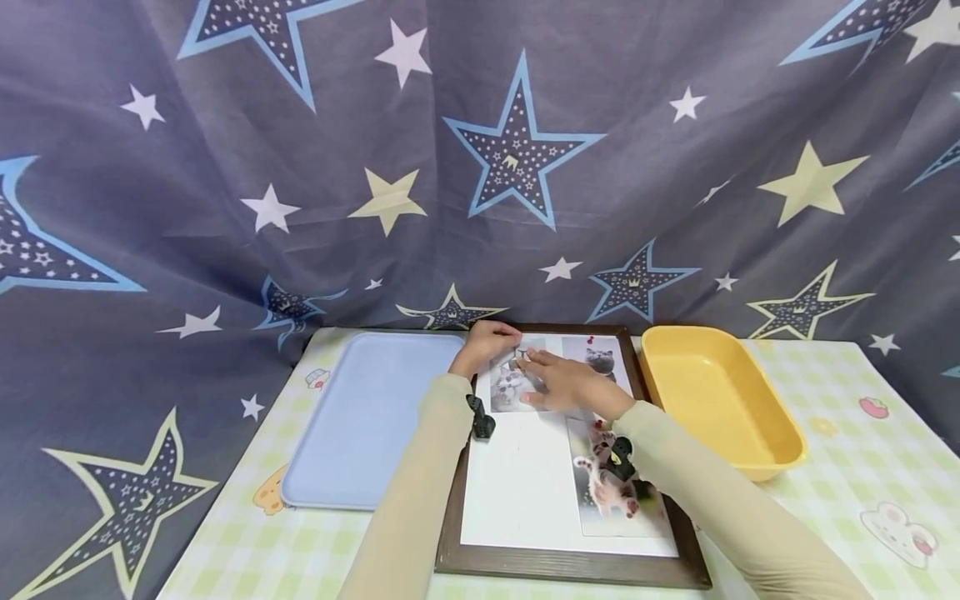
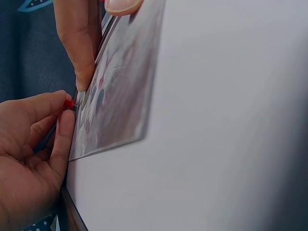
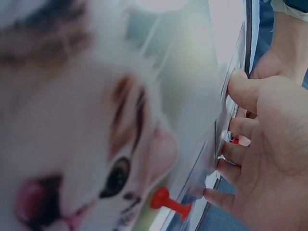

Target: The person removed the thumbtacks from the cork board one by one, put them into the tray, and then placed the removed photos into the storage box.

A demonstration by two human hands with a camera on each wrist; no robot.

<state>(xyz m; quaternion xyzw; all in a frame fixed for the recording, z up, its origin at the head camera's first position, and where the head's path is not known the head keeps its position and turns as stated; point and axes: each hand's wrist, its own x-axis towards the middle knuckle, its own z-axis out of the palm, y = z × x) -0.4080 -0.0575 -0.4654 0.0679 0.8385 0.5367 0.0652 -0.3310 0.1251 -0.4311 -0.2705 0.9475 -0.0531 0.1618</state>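
At the upper left of a framed white board (image 1: pixel 513 492), my left hand (image 1: pixel 487 346) pinches a red push pin (image 2: pixel 70 104) between thumb and finger. The pin's tip is at the top edge of a cat photo (image 1: pixel 508 393); whether it has gone in, I cannot tell. My right hand (image 1: pixel 573 386) presses this photo against the board with spread fingers. Beside it is a grey cat photo (image 1: pixel 602 360) with a red pin at its top. Below that, a kitten photo (image 1: pixel 600 512) carries another red push pin (image 3: pixel 171 203), partly covered by my right wrist in the head view.
A pale blue tray (image 1: pixel 360 425) lies left of the board. To the right stands a yellow basin (image 1: pixel 712 400). The board's dark brown frame (image 1: pixel 570 567) rests on a checked tablecloth (image 1: pixel 832 467). Behind the table hangs a dark curtain (image 1: pixel 480 275) with stars.
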